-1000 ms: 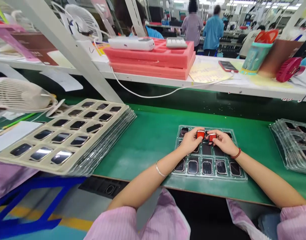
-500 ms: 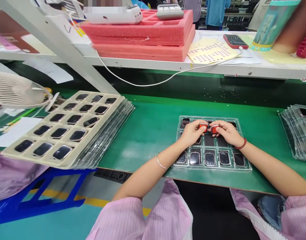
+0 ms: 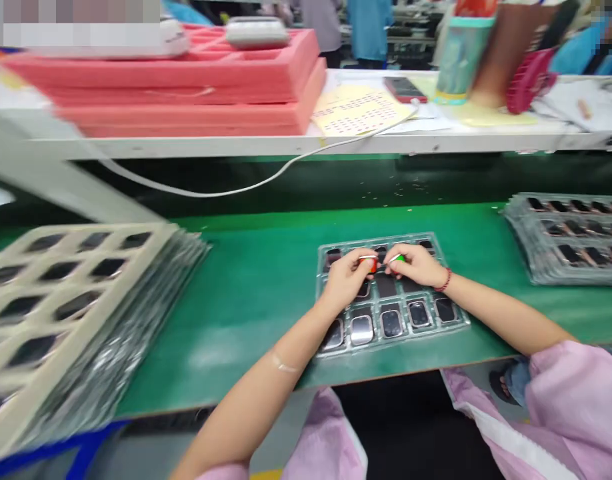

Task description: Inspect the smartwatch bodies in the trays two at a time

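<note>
Above the clear tray [image 3: 405, 332], a red screen [image 3: 371, 265] is pinched by the left hand [image 3: 347, 277], a green screen [image 3: 399, 259] by the right hand [image 3: 420, 265], presumably for side-by-side viewing.

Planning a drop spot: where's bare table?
Green table: widest patch between left tray stack and middle tray; another between middle tray and right tray stack, partly crossed by the right forearm. Crowded: middle tray, under left hand and right hand; shelf above.
</note>
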{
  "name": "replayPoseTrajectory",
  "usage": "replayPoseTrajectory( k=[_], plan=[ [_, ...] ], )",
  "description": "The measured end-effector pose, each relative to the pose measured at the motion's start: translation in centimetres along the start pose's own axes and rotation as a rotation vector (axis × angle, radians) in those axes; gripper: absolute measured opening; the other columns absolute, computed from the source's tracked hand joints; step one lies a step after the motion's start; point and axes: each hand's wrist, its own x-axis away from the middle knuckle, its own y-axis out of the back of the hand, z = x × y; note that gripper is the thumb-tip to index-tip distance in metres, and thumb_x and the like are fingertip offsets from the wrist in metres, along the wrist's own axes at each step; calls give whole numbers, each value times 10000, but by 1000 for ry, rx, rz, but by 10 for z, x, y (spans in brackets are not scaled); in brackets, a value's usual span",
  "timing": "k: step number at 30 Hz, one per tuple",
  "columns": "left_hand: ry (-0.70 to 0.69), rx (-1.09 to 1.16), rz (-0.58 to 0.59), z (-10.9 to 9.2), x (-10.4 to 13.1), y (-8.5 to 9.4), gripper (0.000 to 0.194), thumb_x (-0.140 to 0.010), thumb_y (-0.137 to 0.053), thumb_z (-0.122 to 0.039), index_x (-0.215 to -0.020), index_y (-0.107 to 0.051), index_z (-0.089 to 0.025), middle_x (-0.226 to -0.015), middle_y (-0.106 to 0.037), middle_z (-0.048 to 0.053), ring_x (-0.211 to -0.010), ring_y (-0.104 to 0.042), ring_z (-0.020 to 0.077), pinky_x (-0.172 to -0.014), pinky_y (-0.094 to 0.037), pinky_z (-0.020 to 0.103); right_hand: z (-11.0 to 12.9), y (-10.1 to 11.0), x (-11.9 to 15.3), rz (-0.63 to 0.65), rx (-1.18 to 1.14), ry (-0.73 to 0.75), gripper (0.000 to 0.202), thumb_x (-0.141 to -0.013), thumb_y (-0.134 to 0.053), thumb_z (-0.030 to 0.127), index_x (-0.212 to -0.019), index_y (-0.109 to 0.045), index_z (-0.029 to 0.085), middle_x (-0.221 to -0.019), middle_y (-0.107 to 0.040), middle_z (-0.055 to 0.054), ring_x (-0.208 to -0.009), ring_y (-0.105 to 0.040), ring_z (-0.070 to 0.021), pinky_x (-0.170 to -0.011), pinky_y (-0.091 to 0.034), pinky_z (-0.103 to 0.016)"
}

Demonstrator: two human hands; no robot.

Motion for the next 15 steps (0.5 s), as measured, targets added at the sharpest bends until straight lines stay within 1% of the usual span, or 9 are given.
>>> replayPoseTrajectory(
  k=[2, 4, 8, 11, 13, 15],
  plan=[
    [28, -39, -8, -2, -1, 0, 360, -771, -675, -445, -981, -667, -153, -884, -712, 53, -734, -664, 162, -662, -575, 283, -3, 0, -2, -5, 4, 34, 202, -800, -687, 299, -932, -654, 151, -798, -708, -35, -649, -657, -137, -583, -547, -250],
    [58, -79, 8, -2, -3, 1, 384, -749, -683, -468, -961, -664, -149, -880, -713, 59, -737, -663, 172, -671, -575, 298, -6, 3, -4, 5, 36, 61, 159, -813, -651, 255, -923, -651, 140, -783, -697, -28, -604, -636, -122, -575, -528, -243],
    [76, -151, 2, 1, -7, 2, 446, -710, -701, -498, -996, -655, -158, -870, -710, 55, -711, -651, 176, -691, -559, 315, -6, 8, -6, 16, 41, 107, 154, -803, -630, 144, -957, -638, 138, -863, -688, -31, -727, -662, -134, -675, -536, -253],
    [85, -178, -14, 2, -8, 1, 480, -682, -714, -512, -1011, -645, -169, -878, -710, 54, -730, -649, 185, -707, -549, 321, -3, 8, -4, 24, 33, 85, 200, -801, -598, 78, -988, -626, 146, -920, -685, -30, -815, -674, -141, -734, -531, -251],
    [90, -174, -20, 2, -8, 1, 493, -670, -719, -518, -1011, -637, -170, -904, -712, 60, -745, -649, 188, -727, -547, 327, -1, 7, -4, 9, 70, 67, 230, -794, -597, 51, -1000, -628, 148, -945, -685, -27, -837, -668, -137, -751, -521, -240],
    [98, -168, -15, 2, -8, 1, 507, -659, -724, -520, -1012, -629, -168, -918, -714, 67, -763, -651, 194, -738, -547, 332, -2, 8, -4, 3, 125, 67, 268, -789, -591, 29, -1025, -632, 149, -943, -684, -19, -817, -655, -127, -746, -509, -228]
  ],
)
